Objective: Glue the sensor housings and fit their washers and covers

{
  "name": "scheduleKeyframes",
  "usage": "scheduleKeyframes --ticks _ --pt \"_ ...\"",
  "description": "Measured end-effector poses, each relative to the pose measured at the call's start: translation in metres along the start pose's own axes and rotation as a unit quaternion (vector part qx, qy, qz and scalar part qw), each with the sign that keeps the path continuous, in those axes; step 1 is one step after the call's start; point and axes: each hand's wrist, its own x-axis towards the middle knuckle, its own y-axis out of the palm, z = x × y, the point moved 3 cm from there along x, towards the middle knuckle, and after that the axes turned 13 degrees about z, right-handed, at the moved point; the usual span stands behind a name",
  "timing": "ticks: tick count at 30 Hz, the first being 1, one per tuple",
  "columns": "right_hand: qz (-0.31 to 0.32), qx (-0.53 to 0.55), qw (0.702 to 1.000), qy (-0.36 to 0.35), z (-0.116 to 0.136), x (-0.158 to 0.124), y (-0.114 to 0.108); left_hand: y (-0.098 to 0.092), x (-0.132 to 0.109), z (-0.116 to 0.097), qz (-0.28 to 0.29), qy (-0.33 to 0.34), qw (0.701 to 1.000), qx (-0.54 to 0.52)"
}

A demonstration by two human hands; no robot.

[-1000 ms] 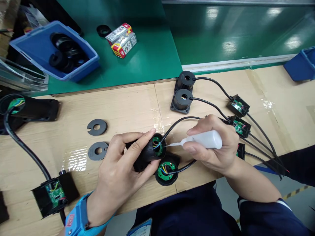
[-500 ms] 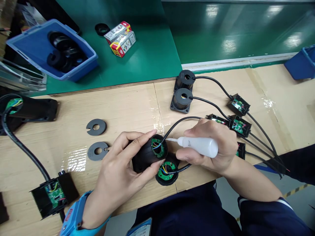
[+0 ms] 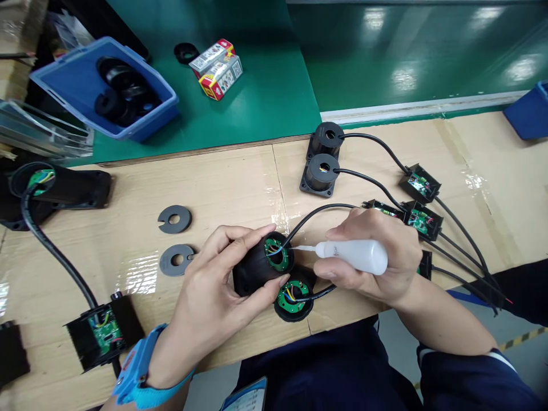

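My left hand grips a black cylindrical housing, tilted so its open end faces right. Inside that end sits a green ring-shaped circuit board with coloured wires and a black cable. My right hand is closed around a white squeeze bottle. Its thin nozzle points left, with the tip at the housing's rim. Just below stands a second black housing, its green board and wires showing. To the left lie two grey slotted discs, one partly behind my left hand.
Two capped housings stand behind, cabled to small black boxes with circuit boards on the right. At left are another housing and an open circuit box. A blue bin and a small carton sit at the back.
The whole view has shifted slightly, so things appear a little further right. Both hands keep their holds, and the bottle's nozzle stays at the housing's rim.
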Motion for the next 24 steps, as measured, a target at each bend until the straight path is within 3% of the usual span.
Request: scheduleKeyframes --ticks 13,17,21,24 --pt "-0.018 0.003 0.999 -0.037 -0.001 -0.004 0.005 0.000 -0.001 0.003 0.008 -0.007 1.000 -0.015" --pt "-0.072 0.104 0.992 0.024 -0.012 -0.008 0.003 0.001 0.000 0.006 0.011 -0.014 0.999 -0.028" --pt "-0.160 0.236 0.951 0.118 -0.026 -0.008 0.004 0.006 0.003 0.013 0.015 -0.025 0.997 -0.072" --pt "-0.151 0.266 0.940 0.152 -0.028 -0.005 0.009 0.011 0.004 0.017 0.022 -0.042 0.994 -0.095"
